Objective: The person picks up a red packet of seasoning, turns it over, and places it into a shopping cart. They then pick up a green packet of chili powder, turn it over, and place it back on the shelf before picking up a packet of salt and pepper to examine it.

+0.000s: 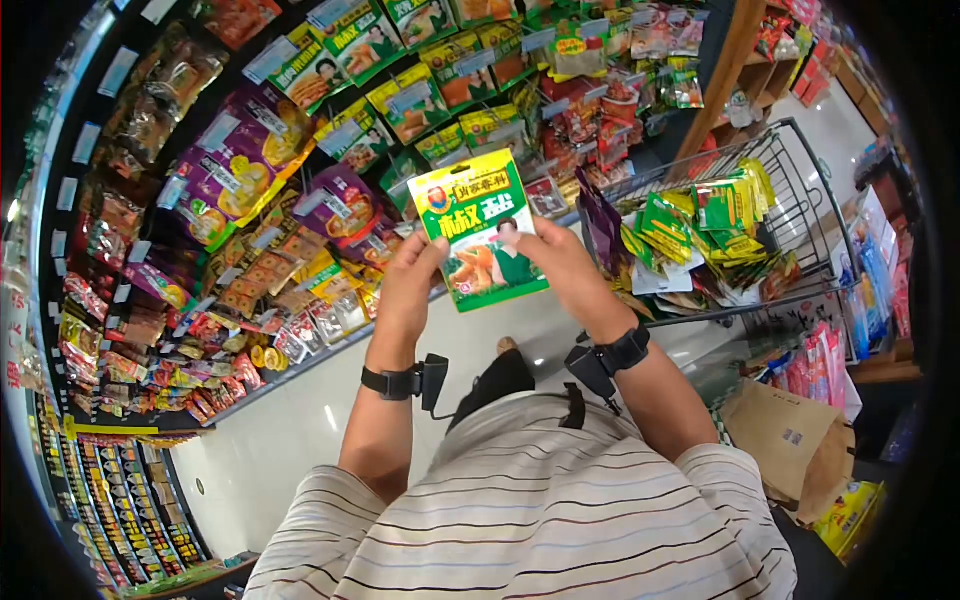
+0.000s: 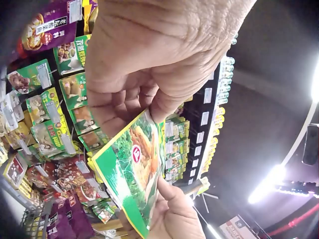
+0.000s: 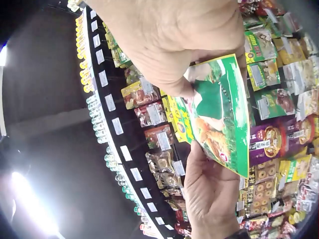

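A green and yellow seasoning packet [image 1: 478,262] is held upright in front of the person's body, its printed front facing the head camera. The left hand [image 1: 408,285] pinches its left edge, thumb on the front and fingers behind. At the right edge, the right hand [image 1: 572,270] pinches it the same way. The left wrist view shows the left hand [image 2: 164,55] with its thumb on the packet [image 2: 134,164] and curled fingers behind it. In the right wrist view, the right hand [image 3: 169,40] has its thumb on the packet's [image 3: 217,107] front.
Racks of hanging packets [image 1: 410,100] stretch ahead and to the left. A wire cart [image 1: 815,200] at the right holds a pile of green and yellow packets [image 1: 665,225] and a purple bag [image 1: 600,225]. A brown paper bag [image 1: 785,430] lies at the lower right.
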{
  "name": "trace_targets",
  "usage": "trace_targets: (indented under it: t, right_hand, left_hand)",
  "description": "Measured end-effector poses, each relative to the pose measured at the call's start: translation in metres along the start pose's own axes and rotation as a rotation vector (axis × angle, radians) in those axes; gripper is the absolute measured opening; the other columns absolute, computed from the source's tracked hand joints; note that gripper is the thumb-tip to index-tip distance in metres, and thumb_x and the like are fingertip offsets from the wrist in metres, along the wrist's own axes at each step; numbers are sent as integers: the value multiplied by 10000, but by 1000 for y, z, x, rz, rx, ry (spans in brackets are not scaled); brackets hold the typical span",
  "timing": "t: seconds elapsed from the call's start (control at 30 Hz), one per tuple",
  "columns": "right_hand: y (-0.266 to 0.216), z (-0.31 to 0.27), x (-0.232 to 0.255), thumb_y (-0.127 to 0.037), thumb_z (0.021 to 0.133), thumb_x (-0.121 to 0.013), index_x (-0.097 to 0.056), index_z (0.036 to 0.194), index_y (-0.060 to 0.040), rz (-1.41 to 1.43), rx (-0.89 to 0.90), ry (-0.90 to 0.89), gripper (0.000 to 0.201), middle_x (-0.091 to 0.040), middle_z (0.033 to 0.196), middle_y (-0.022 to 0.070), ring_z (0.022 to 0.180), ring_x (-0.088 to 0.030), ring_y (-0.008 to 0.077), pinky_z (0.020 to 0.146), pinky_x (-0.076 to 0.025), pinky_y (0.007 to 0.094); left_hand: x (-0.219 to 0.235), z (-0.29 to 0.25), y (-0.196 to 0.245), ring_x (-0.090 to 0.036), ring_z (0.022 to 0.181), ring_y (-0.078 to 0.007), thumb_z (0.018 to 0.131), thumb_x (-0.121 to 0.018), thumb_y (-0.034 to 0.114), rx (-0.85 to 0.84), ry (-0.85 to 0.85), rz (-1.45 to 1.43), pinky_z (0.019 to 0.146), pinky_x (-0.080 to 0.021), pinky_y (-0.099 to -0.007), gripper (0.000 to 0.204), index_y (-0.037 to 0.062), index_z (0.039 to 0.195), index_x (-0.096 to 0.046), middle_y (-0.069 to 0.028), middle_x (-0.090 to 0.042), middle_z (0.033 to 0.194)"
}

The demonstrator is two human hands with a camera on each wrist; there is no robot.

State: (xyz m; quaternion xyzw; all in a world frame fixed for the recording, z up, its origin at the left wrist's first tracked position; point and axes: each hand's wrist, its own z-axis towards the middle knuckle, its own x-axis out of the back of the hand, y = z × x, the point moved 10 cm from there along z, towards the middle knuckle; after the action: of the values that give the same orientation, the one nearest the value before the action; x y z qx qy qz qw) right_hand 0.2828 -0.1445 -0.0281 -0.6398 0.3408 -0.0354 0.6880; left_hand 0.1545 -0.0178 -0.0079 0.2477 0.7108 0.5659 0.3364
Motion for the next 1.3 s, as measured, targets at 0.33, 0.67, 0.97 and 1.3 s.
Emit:
trace_targets:
  t: [0.33,0.67,0.97,1.3]
  right_hand:
    - [-9,90,-20,-167,978,-580,-655,1152,-13,-66,-52,2,244,-686,977,10,846,-631,64,757,-504,232]
    - [-8,155,-41,-196,979,-590,-657,1155,-21,-27,-42,-1,257,-677,1004,-1,885,-609,54,801,-481,225]
    - [-6,187,-63,-184,983,-587,-664,1134,-28,-110,-17,6,231,-668,992,-27,883,-580,33,793,-467,213]
    - [-1,200,-94,-193,988,-576,-667,1168,-29,-159,-59,-28,260,-678,1002,-19,878,-603,35,780,-483,212]
  left_hand:
    - [53,88,13,-559,790,-35,980,-629,219,-3,-24,6,706,-439,-212,152,84,1045,-656,44,-651,952]
    - [83,143,40,-525,784,-22,973,-637,217,-10,-35,-34,692,-411,-204,143,89,1034,-657,64,-636,925]
    - [101,162,52,-590,1089,-113,973,-630,152,-31,-93,-40,981,-447,-286,344,37,1297,-611,-31,-656,1218]
    - [126,161,70,-603,1056,-108,980,-626,159,-77,-43,-46,950,-462,-284,303,18,1248,-619,-38,-673,1177]
